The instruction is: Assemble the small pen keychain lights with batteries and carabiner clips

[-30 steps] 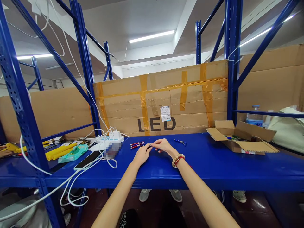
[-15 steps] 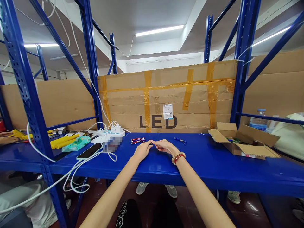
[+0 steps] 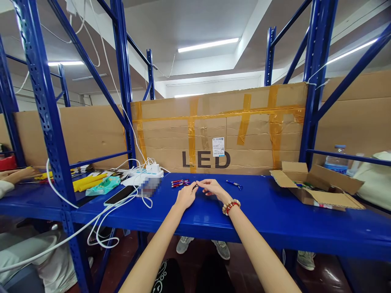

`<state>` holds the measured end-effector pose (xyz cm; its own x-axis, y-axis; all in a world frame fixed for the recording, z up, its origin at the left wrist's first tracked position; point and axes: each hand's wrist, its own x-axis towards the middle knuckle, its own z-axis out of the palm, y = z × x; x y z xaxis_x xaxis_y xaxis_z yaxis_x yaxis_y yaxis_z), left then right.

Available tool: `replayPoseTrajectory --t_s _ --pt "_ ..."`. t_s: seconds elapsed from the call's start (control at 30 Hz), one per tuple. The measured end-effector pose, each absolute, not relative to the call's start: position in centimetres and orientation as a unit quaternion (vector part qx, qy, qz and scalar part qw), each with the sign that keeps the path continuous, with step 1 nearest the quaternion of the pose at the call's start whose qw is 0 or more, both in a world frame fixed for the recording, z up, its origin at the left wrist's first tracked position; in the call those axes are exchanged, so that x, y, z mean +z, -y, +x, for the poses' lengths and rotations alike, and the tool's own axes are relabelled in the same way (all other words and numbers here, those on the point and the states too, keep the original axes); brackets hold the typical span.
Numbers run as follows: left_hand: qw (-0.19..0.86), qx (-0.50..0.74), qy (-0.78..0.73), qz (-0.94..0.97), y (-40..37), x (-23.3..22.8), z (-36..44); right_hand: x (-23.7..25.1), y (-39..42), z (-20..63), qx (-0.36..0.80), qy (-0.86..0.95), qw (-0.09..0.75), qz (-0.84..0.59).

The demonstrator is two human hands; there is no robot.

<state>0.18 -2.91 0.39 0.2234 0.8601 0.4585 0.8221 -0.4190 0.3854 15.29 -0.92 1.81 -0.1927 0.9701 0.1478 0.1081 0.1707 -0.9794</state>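
My left hand (image 3: 186, 196) is closed with its back toward me, and a small dark bit of something shows at its fingertips. Against those fingertips my right hand (image 3: 213, 189), with a bead bracelet on the wrist, brings thumb and forefinger together in a pinch. What the two hands hold between them is mostly hidden. Just behind my left hand lie several slim red metallic sticks with clips, like keychain penlights (image 3: 179, 183), side by side on the blue shelf table (image 3: 250, 219). One similar blue penlight (image 3: 233, 183) with a ring clip lies beyond my right hand.
On the right stands an open cardboard box (image 3: 305, 195) with small items inside. To the left are a phone (image 3: 119, 195), white cables, a power strip (image 3: 140, 177) and yellow rolls (image 3: 88, 182). A large cardboard panel (image 3: 159, 138) closes the back. Another person's hand (image 3: 18, 176) is at far left.
The view has shifted slightly, so everything sits a little lower and further right. My hands stay together at the fingertips. At far left, the other person's hand and sleeve show more.
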Motion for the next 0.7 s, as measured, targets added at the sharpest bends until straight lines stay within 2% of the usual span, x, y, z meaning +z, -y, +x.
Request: replayPoseTrajectory --t_s 0.13,0.7 --pt "0.041 0.332 -0.539 0.773 2.7 0.2 0.1 1.9 0.9 15.4 0.421 0.642 0.497 -0.404" --pt "0.104 0.385 -0.426 0.812 1.4 -0.4 -0.7 1.2 -0.3 15.7 0.338 0.709 0.505 -0.358"
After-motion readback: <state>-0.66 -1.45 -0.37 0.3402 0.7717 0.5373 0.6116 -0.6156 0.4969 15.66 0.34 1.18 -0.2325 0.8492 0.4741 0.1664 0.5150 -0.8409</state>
